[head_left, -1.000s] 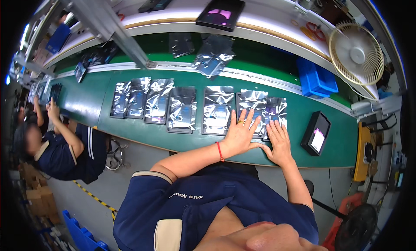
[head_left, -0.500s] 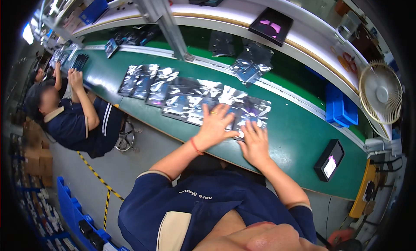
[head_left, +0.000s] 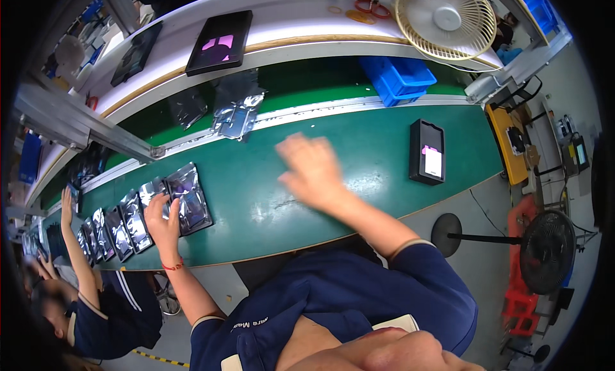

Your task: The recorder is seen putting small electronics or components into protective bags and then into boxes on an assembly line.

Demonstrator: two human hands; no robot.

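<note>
My left hand (head_left: 163, 220) rests with its fingers apart at the right end of a row of shiny silver-grey antistatic bags. Its fingertips lie over the edge of the second bag from the right (head_left: 154, 190), beside the rightmost bag (head_left: 191, 201). Flat dark items show through the plastic, but I cannot make out their kind. Over the green tabletop (head_left: 269, 230), to the right of the bags, my right hand (head_left: 311, 169) is blurred by motion. Its fingers look stretched out and nothing shows in them.
A black open box (head_left: 416, 150) with a white label and pink piece stands at right. Behind are a blue bin (head_left: 400, 79) and loose bags (head_left: 237, 111). A shelf above holds a black tray (head_left: 221, 41) and a fan (head_left: 446, 18). A co-worker (head_left: 109, 313) works at left.
My view has turned to the right. My right hand has left the bags and is out over the tabletop. My left hand stays at the row of bags.
</note>
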